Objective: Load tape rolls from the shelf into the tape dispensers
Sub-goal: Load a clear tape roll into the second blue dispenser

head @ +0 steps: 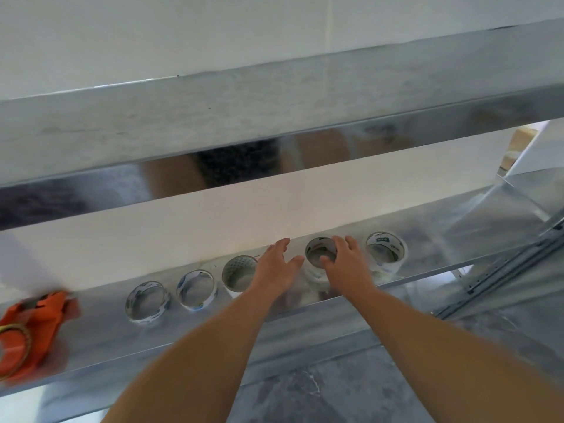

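Note:
Several clear tape rolls lie flat in a row on a shiny metal shelf (pixel 457 215). My right hand (pixel 348 264) grips one roll (pixel 319 254) near the middle right, thumb inside its core and fingers over its far rim. My left hand (pixel 276 264) hovers just left of it with fingers spread and holds nothing. It partly covers another roll (pixel 238 271). Two more rolls (pixel 197 289) (pixel 147 302) lie further left, and one (pixel 386 250) lies at the right end. An orange tape dispenser (pixel 30 331) sits at the shelf's left end with a roll in it.
A second metal shelf (pixel 213 117) hangs above, its underside mirroring the scene. A white wall stands behind the shelves. Grey marbled floor (pixel 335 389) shows below the shelf's front edge. A shelf upright (pixel 500 273) runs at the right.

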`<state>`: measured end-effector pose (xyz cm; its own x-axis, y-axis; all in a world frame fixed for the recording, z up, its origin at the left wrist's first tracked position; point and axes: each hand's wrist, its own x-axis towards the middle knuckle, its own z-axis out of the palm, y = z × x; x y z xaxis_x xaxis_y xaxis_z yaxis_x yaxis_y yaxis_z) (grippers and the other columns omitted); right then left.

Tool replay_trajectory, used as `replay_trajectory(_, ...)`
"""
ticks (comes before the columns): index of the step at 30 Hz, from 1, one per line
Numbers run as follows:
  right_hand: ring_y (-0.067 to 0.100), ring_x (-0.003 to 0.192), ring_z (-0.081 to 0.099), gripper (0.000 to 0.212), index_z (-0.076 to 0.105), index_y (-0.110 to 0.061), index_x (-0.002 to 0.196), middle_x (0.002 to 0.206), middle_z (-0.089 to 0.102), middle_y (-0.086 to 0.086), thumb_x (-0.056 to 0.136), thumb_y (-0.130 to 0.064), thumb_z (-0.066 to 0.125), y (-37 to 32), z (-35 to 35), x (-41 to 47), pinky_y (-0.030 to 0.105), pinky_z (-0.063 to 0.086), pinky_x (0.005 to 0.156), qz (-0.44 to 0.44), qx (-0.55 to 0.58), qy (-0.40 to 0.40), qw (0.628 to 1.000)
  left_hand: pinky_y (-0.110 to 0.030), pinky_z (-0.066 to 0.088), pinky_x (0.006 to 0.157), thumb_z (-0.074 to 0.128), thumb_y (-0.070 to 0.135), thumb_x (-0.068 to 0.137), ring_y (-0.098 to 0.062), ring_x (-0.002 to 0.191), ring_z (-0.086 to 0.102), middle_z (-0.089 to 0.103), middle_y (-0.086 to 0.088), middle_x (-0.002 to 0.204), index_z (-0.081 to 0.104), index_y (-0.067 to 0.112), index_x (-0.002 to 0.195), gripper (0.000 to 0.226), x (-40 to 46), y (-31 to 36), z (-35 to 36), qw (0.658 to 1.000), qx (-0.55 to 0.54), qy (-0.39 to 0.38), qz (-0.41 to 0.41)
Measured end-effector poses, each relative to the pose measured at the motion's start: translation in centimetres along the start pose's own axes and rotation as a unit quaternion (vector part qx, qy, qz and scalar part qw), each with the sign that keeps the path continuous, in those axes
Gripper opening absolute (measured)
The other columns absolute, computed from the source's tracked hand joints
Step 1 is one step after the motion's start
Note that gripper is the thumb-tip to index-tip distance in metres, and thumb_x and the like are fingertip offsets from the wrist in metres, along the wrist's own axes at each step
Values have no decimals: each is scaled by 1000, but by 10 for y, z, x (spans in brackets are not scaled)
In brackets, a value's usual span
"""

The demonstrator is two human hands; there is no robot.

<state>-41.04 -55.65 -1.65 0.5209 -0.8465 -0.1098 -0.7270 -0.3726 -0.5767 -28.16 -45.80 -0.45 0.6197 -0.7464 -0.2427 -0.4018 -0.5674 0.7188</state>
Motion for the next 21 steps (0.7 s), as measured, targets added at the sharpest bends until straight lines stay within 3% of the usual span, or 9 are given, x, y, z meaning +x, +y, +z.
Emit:
replay_trajectory(3, 31, 116, 48, 47, 42, -13, 134, 128, 46, 11, 93, -29, 58, 5, 0, 5, 43, 44, 97, 5, 19, -3, 1000, -41, 39, 111, 58, 41, 95, -20, 129, 51, 48, -2, 148, 34, 25, 152, 63, 4, 2, 15, 999, -13, -23, -34)
replay_trajectory(8, 33, 118, 49, 46, 41, -12, 136, 129, 53, 15, 95, -28, 56, 12, 1, 14, 42, 43, 97, 27, 33, -22, 999, -40, 36, 113, 57, 41, 96, -21, 133, 48, 47, -3, 150, 30, 23, 154, 67, 11, 8, 33, 997, -32, -50, -56)
replay_trajectory(13, 35, 115, 52, 40, 44, -11, 135, 123, 60, 17, 97, -24, 52, 16, 2, 19, 40, 42, 94, 36, 40, -10, 998, -43, 40, 111, 61, 40, 93, -21, 127, 54, 55, -1, 143, 41, 24, 149, 62, 16, 10, 39, 996, -32, -47, -64)
replay_trajectory(18, 35, 113, 57, 43, 45, -19, 139, 122, 63, 17, 97, -22, 51, 14, -4, 18, 36, 44, 92, 54, 63, -4, 997, -41, 50, 101, 66, 28, 91, -17, 109, 64, 65, 5, 126, 52, 30, 139, 50, 10, 13, 38, 990, -111, -25, -79)
replay_trajectory(21, 30, 114, 58, 42, 47, -23, 139, 124, 63, 11, 97, -20, 52, 10, -10, 12, 34, 43, 94, 44, 106, 2, 993, -39, 50, 102, 66, 25, 89, -13, 109, 64, 62, 9, 130, 52, 35, 139, 53, 5, 10, 33, 987, -141, 2, -71)
